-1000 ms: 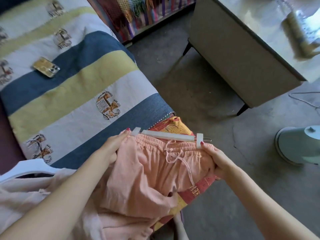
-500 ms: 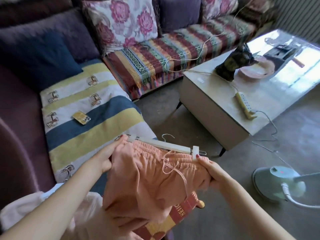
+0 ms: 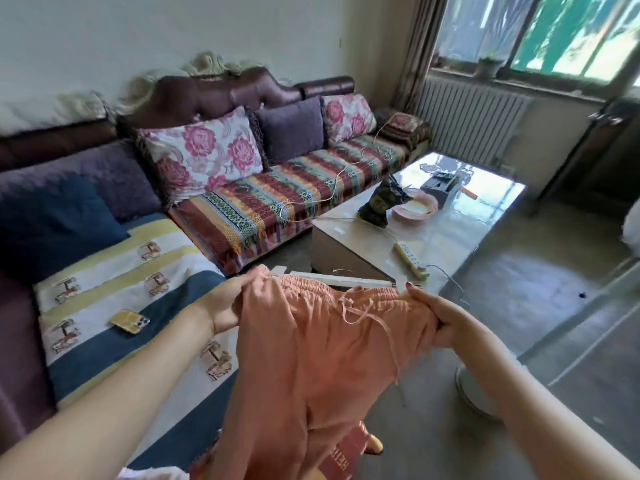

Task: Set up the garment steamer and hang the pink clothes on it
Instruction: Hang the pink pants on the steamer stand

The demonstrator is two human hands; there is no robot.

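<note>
Pink drawstring trousers [image 3: 311, 351] hang in front of me, held up by the waistband. A white clip hanger [image 3: 341, 279] runs along the back of the waistband, its wire hook [image 3: 450, 282] pointing right. My left hand [image 3: 239, 296] grips the waistband's left end and my right hand [image 3: 436, 317] grips its right end. The round pale-green steamer base [image 3: 465, 389] stands on the floor at lower right, mostly hidden behind my right forearm.
A sofa with a striped blanket [image 3: 114, 292] and a phone [image 3: 130, 321] lies to the left. A glossy coffee table [image 3: 450, 223] with a power strip [image 3: 410, 256] stands ahead. Bare concrete floor [image 3: 554, 306] spreads to the right, with a radiator under the window.
My view has tilted up from the sofa edge to the whole room. Both hands have lifted the trousers off the sofa, so they now hang freely.
</note>
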